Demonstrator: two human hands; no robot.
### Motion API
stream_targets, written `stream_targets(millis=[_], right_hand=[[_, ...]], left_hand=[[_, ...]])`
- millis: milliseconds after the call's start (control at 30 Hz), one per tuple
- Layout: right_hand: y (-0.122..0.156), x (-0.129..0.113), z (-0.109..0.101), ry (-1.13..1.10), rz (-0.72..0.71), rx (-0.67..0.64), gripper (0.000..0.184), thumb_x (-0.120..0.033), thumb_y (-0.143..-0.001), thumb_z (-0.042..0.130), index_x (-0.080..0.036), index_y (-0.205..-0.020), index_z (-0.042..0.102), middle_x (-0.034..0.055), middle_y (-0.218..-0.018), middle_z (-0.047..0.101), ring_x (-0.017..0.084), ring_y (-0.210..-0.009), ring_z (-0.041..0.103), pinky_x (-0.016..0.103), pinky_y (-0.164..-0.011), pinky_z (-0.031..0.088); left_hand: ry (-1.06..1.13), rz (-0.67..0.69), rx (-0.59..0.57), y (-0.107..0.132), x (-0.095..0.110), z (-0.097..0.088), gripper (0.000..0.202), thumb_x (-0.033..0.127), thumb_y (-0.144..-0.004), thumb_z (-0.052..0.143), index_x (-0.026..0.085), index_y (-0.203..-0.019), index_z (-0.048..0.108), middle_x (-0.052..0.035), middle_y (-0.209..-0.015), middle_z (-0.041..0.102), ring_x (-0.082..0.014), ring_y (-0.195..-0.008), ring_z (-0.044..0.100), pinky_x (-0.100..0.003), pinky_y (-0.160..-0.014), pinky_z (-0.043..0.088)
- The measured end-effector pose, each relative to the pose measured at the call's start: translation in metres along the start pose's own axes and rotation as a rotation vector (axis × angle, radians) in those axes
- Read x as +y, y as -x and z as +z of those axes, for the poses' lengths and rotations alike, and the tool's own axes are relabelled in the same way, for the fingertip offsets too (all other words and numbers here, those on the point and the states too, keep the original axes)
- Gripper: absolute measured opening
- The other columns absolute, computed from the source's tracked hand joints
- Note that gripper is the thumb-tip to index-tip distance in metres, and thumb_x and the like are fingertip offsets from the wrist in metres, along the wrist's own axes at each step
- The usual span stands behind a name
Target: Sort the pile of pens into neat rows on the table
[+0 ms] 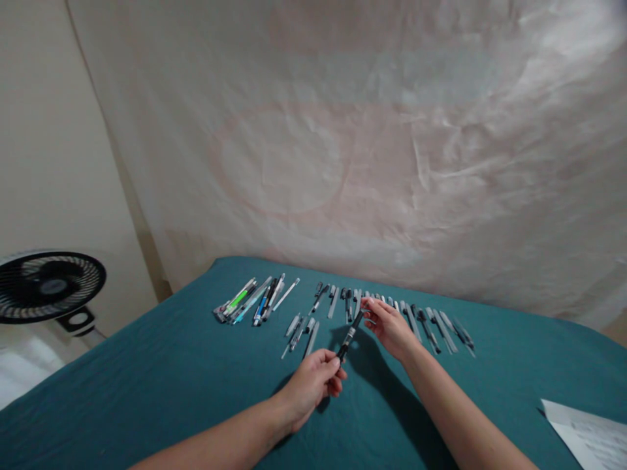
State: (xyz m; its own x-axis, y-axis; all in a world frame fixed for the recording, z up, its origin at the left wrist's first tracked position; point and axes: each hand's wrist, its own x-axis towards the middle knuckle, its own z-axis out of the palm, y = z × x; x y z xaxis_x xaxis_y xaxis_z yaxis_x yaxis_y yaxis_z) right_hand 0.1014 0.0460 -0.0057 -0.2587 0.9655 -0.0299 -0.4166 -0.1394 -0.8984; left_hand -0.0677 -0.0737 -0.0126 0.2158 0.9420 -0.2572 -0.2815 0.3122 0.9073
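A black pen with a clear middle section point(349, 337) is held slanted above the green cloth. My left hand point(317, 380) is closed around its lower end, thumb on top. At the upper, dark end, my right hand point(385, 323) pinches it between thumb and fingertips. Behind my right hand runs a row of pens and caps point(431, 329), partly hidden by that hand. A small group of clear pen parts point(300, 334) lies just beyond my left hand.
A bundle of pens point(240, 300), one bright green, lies at the back left of the green-covered table point(171, 378). A written paper sheet point(588, 427) is at the right front. A black fan point(51, 287) stands left of the table; a pale sheet point(343, 150) hangs behind.
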Motion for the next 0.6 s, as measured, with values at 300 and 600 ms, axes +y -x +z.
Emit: stream_targets(millis=[300,600], right_hand=[[-0.006,-0.001,-0.009,-0.060,-0.030,0.018,0.023,-0.029,-0.065,0.069,-0.018,-0.085,0.066,0.0005,-0.073,0.060,0.006,-0.060,0.053,0.015,-0.053,0.045],[0.003,0.007,0.004,-0.003,0.081,-0.066,0.022,-0.030,-0.063,0.070,-0.015,-0.078,0.063,0.0009,-0.071,0.061,0.007,-0.059,0.056,0.017,-0.054,0.046]], left_hand=[[-0.008,-0.005,0.009,0.003,0.000,0.002,0.018,0.030,-0.075,0.051,0.015,-0.080,0.045,-0.0011,-0.071,0.054,-0.0064,-0.054,0.047,-0.021,-0.053,0.033],[0.045,0.056,0.044,0.003,0.004,0.004,0.021,0.030,-0.075,0.052,0.014,-0.086,0.043,-0.0029,-0.077,0.056,-0.0079,-0.058,0.050,-0.023,-0.057,0.037]])
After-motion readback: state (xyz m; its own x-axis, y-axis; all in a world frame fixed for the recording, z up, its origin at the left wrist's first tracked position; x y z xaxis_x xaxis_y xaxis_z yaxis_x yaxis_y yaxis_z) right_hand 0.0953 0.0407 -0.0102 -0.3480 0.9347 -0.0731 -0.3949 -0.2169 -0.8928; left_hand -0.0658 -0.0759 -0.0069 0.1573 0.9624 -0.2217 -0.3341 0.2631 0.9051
